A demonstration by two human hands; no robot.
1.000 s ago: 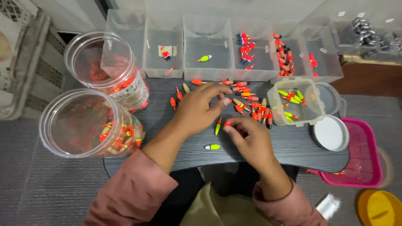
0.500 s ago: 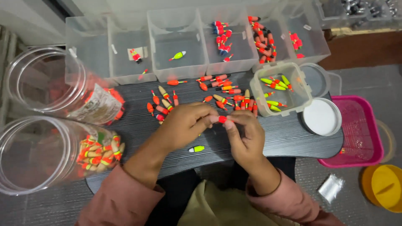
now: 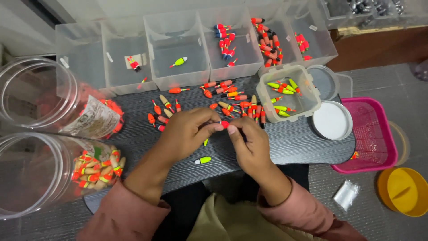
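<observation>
Over the dark table (image 3: 285,143), the left hand (image 3: 187,131) and right hand (image 3: 249,143) meet fingertip to fingertip, both pinching one small red float (image 3: 225,124), with loose floats (image 3: 232,105) scattered just beyond and a green float (image 3: 203,160) lying near the wrists.
</observation>
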